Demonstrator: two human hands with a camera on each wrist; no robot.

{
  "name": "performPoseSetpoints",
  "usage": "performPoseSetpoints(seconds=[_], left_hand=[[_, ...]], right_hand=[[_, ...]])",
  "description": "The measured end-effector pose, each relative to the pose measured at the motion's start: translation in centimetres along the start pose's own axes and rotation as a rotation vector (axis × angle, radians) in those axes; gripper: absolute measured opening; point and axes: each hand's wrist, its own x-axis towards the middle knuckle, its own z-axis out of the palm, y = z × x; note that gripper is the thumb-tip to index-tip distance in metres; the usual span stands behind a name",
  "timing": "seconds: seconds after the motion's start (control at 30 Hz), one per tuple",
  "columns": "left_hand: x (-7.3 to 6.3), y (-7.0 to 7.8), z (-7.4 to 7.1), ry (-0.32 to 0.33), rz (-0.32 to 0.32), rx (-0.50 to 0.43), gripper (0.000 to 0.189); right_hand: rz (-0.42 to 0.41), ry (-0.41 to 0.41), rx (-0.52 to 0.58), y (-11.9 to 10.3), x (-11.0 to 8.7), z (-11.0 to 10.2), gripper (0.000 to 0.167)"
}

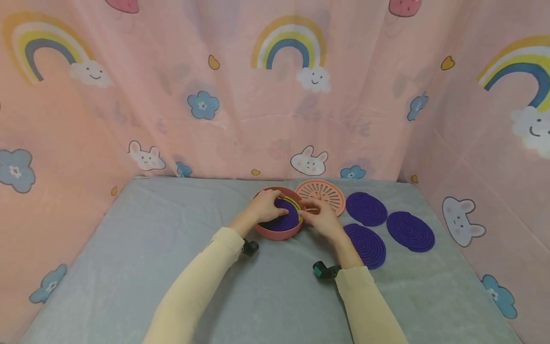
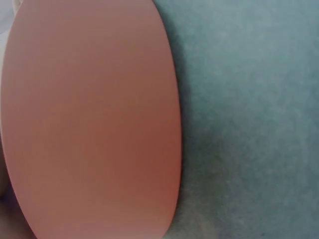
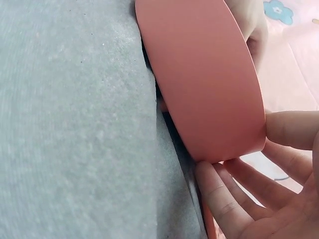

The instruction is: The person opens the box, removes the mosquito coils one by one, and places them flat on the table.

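A round salmon-pink container stands on the cloth, with a purple mosquito coil tilted inside. Behind the coil shows a curved yellow edge. My left hand reaches in over the left rim and pinches the coil, thumb on its face; the other fingertips are partly hidden. At the right rim my right hand grips the container. In the right wrist view, the thumb lies at the rim and the fingers touch the outer wall. The container's wall fills much of the left wrist view.
A pink slotted lid lies behind the right hand. Three more purple coils lie to the right, one partly covered by the right forearm. Grey cloth covers the table, and a patterned pink curtain hangs around it.
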Motion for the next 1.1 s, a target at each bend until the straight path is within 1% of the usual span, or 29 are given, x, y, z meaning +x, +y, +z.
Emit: performPoseSetpoints(seconds=[0.07, 0.23, 0.3, 0.53, 0.63, 0.8, 0.97, 1.1], left_hand=[[-0.1, -0.1, 0.0, 0.015, 0.014, -0.034, 0.044], [-0.2, -0.4, -0.2, 0.048, 0.057, -0.079, 0.041], [-0.2, -0.5, -0.4, 0.051, 0.064, -0.095, 0.042], [-0.7, -0.7, -1.4, 0.061, 0.065, -0.172, 0.04], [-0.9, -0.9, -1.9, 0.059, 0.068, -0.199, 0.04], [-1.2, -1.2, -2.6, 0.056, 0.059, -0.273, 0.037], [-1.7, -1.1, -3.2, 0.053, 0.05, -0.287, 0.035], [-1.9, -1.1, -3.3, 0.065, 0.065, -0.291, 0.035]], right_hand=[[-0.005, 0.004, 0.002, 0.0, 0.0, 0.0, 0.038], [-0.014, 0.003, -0.002, 0.2, 0.1, 0.1, 0.04], [-0.015, 0.001, -0.004, 0.2, 0.1, 0.1, 0.04], [0.004, 0.009, 0.005, 0.0, 0.2, 0.3, 0.038], [-0.002, 0.008, 0.001, 0.0, 0.2, 0.3, 0.039], [-0.007, 0.011, -0.007, 0.1, 0.1, 0.3, 0.038], [-0.007, 0.011, -0.009, 0.2, 0.1, 0.3, 0.038], [-0.017, 0.015, -0.025, 0.3, 0.2, 0.1, 0.038]])
